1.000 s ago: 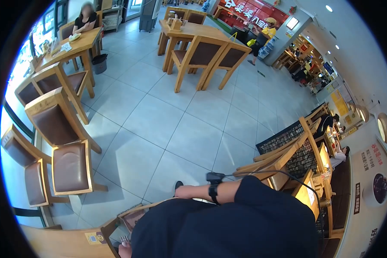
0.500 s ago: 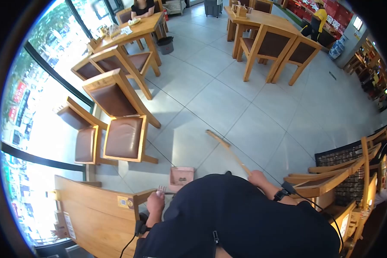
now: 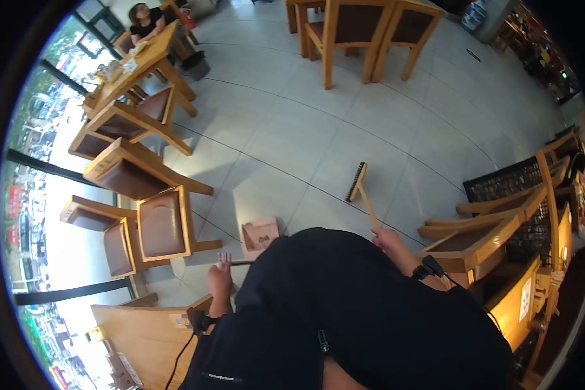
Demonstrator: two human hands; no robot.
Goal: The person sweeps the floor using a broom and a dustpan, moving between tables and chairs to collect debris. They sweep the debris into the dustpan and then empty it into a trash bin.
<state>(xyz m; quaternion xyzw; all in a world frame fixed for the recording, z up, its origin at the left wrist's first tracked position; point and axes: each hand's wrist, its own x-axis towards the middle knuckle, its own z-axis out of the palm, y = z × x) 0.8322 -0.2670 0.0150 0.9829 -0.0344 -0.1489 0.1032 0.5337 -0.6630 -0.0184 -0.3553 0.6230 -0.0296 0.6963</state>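
So the right hand [image 3: 389,242] has its fingers wrapped snugly around a slim, pale wooden broom [image 3: 369,208] by the stick, no gap showing. The left hand [image 3: 220,278] is closed too, on a thin dark handle [image 3: 240,263] that seems to run to the square pink dustpan [image 3: 260,237]; a pale pronged piece [image 3: 223,258] pokes up by those fingers, and I can't tell what it belongs to. Broom looks light and stiff, with a bit of give only in the dark bristles [image 3: 354,183], so mid-stick is a good place to grab it. Dustpan's probably light, thin plastic, kinda smooth, and I'd guess it tips easily, so keep hold of the handle. Something small and dark shows inside it, too tiny to call. Broom head's out ahead of the right hand, well apart from the dustpan, over grey floor tiles [image 3: 286,169]; can't tell if the bristles actually touch. Further out, a brown padded wooden chair [image 3: 162,224] is near the dustpan, and a seated person [image 3: 146,27] is at a wooden table [image 3: 133,71] beyond.
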